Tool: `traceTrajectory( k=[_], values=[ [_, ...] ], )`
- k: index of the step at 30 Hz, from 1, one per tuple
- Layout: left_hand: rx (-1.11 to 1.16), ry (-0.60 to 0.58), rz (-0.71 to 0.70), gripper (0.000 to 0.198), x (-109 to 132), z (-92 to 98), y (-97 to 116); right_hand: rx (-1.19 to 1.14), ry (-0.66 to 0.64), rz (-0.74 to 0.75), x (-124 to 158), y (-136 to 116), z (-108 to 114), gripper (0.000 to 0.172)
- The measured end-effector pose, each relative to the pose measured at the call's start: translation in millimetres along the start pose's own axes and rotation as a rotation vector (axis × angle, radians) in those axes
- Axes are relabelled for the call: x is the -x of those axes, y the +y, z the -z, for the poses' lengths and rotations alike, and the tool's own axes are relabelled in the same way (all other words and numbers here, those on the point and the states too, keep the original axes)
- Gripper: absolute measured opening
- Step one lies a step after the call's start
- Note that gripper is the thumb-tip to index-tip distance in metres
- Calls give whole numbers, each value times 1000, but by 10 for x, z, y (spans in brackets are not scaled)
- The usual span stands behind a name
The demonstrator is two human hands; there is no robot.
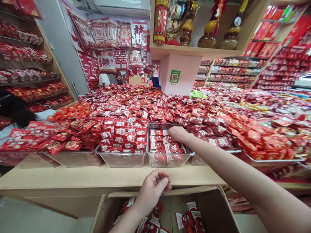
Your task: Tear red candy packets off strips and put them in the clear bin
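Observation:
My right hand [178,133] reaches into a clear plastic bin [167,160] at the middle of the counter, its fingers bent down over small red-and-white packets [156,138] laid in rows. The fingertips are out of sight, so what they grip cannot be made out. Over the back rim of an open cardboard box [201,194], my left hand [155,186] is loosely curled, thumb against the fingers, and no object shows in it. Loose red-and-white packets [190,218] lie at the bottom of the box, partly covered by my left forearm.
Neighbouring bins [122,160] overflow with red packets on both sides along the wooden counter [80,176]. A pillar [181,61] with a QR sign rises behind, under an overhanging display shelf [194,50]. At the far left is a dark, blurred shape [17,108].

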State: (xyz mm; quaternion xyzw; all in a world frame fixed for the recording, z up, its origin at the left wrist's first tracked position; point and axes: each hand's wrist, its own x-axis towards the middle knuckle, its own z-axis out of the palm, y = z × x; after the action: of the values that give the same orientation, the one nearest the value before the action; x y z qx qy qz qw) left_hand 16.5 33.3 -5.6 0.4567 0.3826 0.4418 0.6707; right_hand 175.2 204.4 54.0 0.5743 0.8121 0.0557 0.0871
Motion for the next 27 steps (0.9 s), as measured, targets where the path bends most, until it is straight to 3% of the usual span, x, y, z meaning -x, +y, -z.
traceTrajectory(
  k=[4,18,27],
  values=[
    [5,3,6,11,0,0,2,7,-52,35,-56,-45,-71,28],
    [10,-11,7,12,-19,0,9,-17,-22,7,26,-26,-110,29],
    [18,5,29,14,-17,-3,18,-51,-42,-69,2,-45,-126,31]
  ],
)
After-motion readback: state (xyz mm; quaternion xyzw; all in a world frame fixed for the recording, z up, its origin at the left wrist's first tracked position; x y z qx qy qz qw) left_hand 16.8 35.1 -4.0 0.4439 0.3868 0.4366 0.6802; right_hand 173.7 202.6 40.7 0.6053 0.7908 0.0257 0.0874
